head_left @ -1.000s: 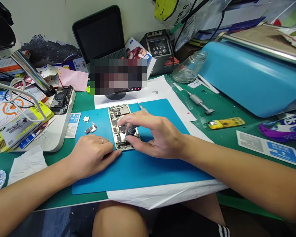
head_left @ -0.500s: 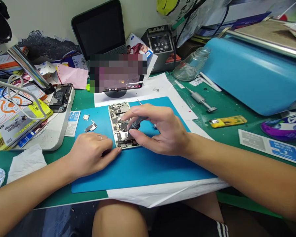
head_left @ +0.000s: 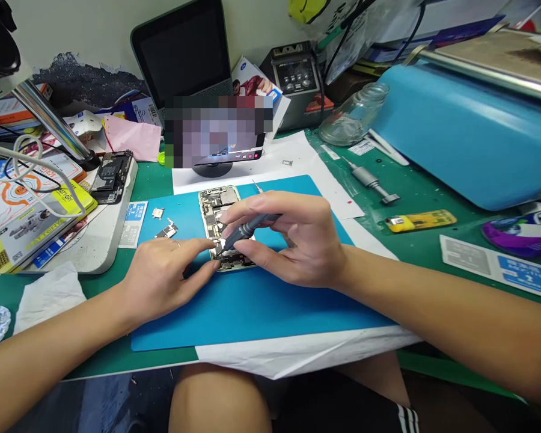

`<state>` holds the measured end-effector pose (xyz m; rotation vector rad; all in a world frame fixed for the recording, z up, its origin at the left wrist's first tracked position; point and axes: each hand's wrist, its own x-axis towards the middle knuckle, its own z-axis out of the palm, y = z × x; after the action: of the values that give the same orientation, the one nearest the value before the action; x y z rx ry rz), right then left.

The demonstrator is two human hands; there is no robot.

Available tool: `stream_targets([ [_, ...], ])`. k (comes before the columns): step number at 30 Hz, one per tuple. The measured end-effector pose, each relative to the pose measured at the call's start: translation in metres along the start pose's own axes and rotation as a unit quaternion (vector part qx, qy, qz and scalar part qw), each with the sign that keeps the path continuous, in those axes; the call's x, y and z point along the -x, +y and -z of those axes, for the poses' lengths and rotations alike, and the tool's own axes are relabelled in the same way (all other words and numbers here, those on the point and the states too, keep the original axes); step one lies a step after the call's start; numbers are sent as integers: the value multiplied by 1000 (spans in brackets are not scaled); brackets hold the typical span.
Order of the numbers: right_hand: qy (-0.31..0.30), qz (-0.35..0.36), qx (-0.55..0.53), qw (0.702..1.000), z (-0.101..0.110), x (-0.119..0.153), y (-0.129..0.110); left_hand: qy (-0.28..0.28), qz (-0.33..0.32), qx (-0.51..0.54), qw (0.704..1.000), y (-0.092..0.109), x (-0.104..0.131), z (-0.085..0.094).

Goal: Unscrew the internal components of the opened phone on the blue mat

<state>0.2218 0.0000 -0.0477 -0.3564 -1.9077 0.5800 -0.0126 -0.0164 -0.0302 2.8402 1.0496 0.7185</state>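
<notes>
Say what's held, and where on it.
Right hand: dark screwdriver, gripped by its handle. Left hand: fingertips at the opened phone's edge.

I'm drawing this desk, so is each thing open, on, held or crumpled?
Phone under the hands: open, insides showing
Other phone: open
Screwdriver: held in the right hand
Left hand: touching the phone's edge
Big screen: dark
Small screen: lit, partly blurred
Tissue: crumpled
Mat: flat

Pale wall (head_left: 90,27) with dark peeling patch (head_left: 79,81), green tabletop (head_left: 415,258)
</notes>
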Motion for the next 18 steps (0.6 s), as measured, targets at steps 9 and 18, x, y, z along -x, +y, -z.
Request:
stream_targets([
  [9,4,9,-3,1000,0,-2,-2,2,-44,-4,999,-5,2,-4],
  [18,12,26,32,999,4,-3,-1,-2,-14,-14,1000,0,-1,1],
])
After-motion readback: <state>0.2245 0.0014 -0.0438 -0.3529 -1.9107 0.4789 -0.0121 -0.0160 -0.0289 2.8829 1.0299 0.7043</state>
